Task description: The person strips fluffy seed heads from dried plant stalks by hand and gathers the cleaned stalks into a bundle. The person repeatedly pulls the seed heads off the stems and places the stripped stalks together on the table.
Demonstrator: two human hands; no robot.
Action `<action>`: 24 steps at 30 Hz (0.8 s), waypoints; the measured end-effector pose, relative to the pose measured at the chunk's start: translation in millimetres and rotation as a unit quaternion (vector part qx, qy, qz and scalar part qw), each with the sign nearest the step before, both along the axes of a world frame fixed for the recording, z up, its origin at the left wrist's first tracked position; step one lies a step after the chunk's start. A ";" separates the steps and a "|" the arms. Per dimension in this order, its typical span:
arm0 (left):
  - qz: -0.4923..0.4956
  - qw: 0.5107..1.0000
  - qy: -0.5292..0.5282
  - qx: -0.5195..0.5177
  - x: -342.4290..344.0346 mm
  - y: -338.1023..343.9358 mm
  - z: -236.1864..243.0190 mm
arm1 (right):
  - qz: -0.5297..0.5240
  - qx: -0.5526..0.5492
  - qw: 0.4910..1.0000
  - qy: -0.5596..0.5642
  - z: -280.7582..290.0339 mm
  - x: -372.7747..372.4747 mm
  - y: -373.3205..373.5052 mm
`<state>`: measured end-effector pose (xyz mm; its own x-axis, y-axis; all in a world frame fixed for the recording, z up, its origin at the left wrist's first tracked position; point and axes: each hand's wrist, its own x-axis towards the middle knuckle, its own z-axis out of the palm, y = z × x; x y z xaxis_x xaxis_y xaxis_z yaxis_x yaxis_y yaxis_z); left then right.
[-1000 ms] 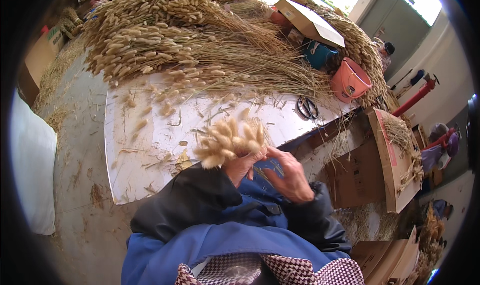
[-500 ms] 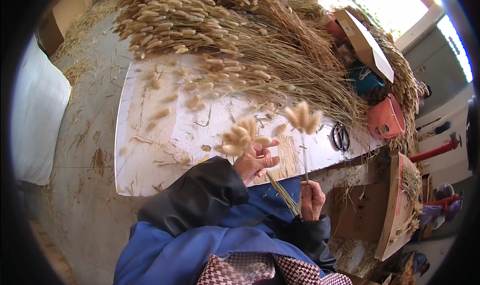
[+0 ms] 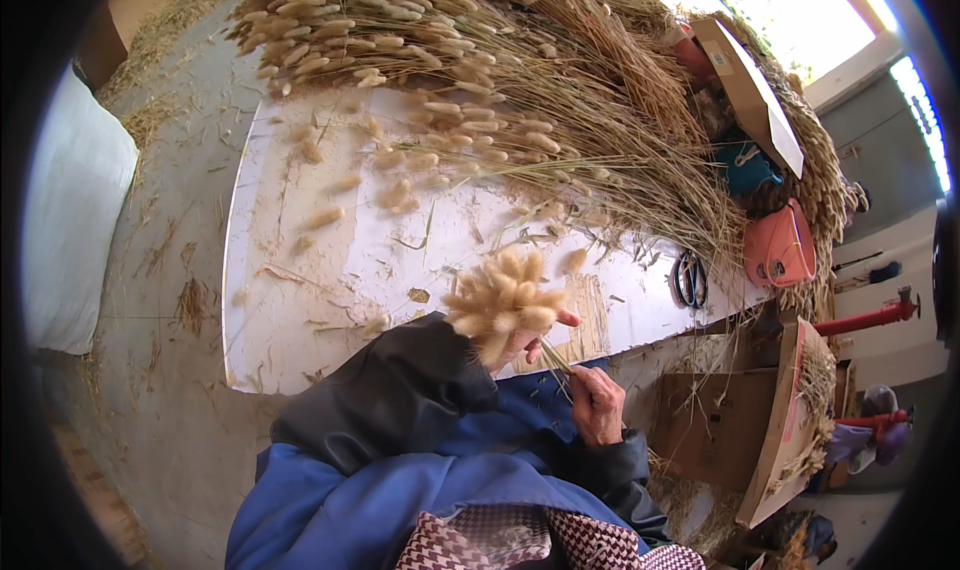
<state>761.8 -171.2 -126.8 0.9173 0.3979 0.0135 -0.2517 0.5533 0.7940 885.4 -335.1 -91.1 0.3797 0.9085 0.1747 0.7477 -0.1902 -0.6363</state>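
A bunch of fluffy beige bunny tail grass point(image 3: 505, 300) rises above my lap at the table's near edge. My left hand point(image 3: 522, 348) is closed round its stems just under the heads, and the heads cover most of those fingers. Lower down and to the right, my right hand point(image 3: 598, 405) pinches the thin stems point(image 3: 558, 358) that slant out below the bunch. Loose grass heads point(image 3: 322, 218) and bits of stem lie scattered on the white tabletop point(image 3: 370, 260). Black-handled scissors point(image 3: 689, 279) rest near its right end.
A large heap of dried grass point(image 3: 560, 80) covers the far side. Right of it stand a pink bucket point(image 3: 780, 245), a teal bucket point(image 3: 745, 170) and an open carton point(image 3: 750, 90). A cardboard box point(image 3: 715, 430) is by my right; a white sack point(image 3: 80, 210) stands at far left.
My right hand has moved left and slightly down to the bunch. The separate few heads it held upright are now in with the bunch, which looks fuller. The view has shifted slightly.
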 end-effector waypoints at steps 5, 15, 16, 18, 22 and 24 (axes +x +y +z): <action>0.105 0.994 -0.013 -0.012 -0.3 -12.9 21.8 | 0.028 0.052 0.996 -0.060 1.1 -4.9 2.5; -0.025 0.998 -0.042 -0.041 -9.5 -24.2 48.7 | 0.086 -0.029 0.986 0.137 9.0 -2.1 -5.1; -0.028 0.999 -0.018 -0.004 -11.9 -22.9 51.3 | 0.115 -0.066 0.982 0.135 7.5 -1.8 -5.6; -0.043 0.999 -0.002 0.002 -17.8 -19.5 54.7 | 0.153 -0.112 0.954 0.231 3.8 -1.9 -3.8; -0.091 0.990 -0.042 -0.101 -21.7 -23.4 53.3 | 0.212 -0.032 0.960 0.180 12.1 0.4 6.0; -0.122 0.978 -0.071 -0.153 -17.6 -29.5 49.0 | 0.155 0.020 0.982 0.107 30.2 6.2 12.3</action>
